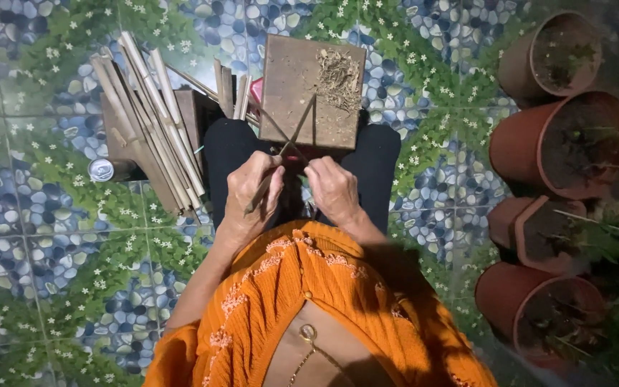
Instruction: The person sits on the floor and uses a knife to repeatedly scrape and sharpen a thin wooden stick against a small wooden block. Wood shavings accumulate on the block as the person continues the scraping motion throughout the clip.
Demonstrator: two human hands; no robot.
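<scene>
Two hands (thin fibrous strips)

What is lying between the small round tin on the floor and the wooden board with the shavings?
In the head view, a bundle of pale split sticks on a brown board lies between the tin and the wooden board.

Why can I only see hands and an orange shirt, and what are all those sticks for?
The camera sits on the person's head and looks straight down, so you see only their orange top, their dark-clothed knees and two bare hands. The left hand grips a thin stick. The right hand holds another thin strip that crosses the first one. Just past the hands lies a brown wooden board with a little heap of dry shavings on it. To the left is a bundle of long pale sticks beside a small round tin. The floor has pebble-and-leaf patterned tiles. On the right stand reddish-brown flower pots.
</scene>
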